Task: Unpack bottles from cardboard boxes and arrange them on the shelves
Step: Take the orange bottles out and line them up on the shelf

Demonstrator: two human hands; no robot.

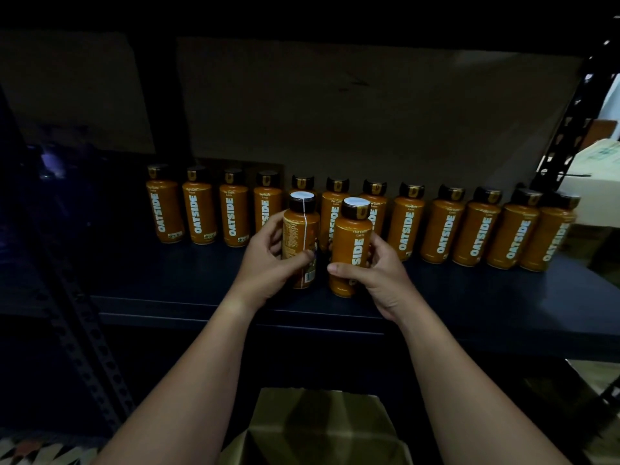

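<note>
a: two bottles are gripped, one [300, 243] in the left hand [268, 263], one [350, 250] in the right hand [375, 273], near the far row [443, 226].

b: labels should be faced forward and bottles set down upright on the shelf [167, 280].

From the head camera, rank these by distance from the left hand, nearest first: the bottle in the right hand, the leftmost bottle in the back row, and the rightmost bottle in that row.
From the left hand:
1. Bottle in the right hand, just to its right.
2. Leftmost bottle, back row, far left.
3. Rightmost bottle, at the row's far right end.
</note>
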